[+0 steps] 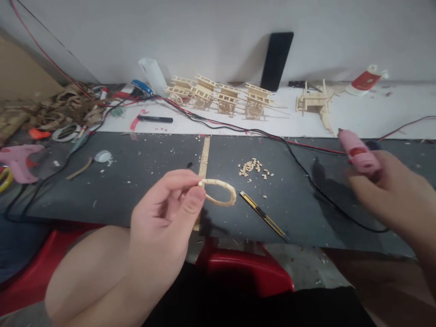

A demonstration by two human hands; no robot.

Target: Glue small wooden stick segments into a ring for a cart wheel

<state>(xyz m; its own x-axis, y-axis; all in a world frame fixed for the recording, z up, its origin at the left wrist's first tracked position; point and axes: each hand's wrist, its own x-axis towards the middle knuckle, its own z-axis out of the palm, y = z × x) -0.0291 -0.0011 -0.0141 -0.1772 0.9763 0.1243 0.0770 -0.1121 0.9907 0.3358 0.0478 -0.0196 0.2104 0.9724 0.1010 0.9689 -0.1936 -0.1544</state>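
Observation:
Between the thumb and fingers of my left hand (166, 213) a small pale wooden ring (233, 193) is pinched, with little blocks along its rim. It is held above the grey table, tilted toward me. Over at the right, my right hand (388, 181) is wrapped round a pink hot glue gun (357, 150), whose nozzle points up and away to the left. The fingers on the gun's handle are partly hidden. Below and right of the ring lies a yellow utility knife (264, 215). Beyond it is a loose pile of tiny wooden pieces (252, 168).
Several wooden model carts (226, 97) line the back, with another wooden model (313, 102) at right. A black cable (296, 159) crosses the table (153, 154). A second pink glue gun (20, 161) lies far left. A black phone-like slab (277, 61) leans on the wall.

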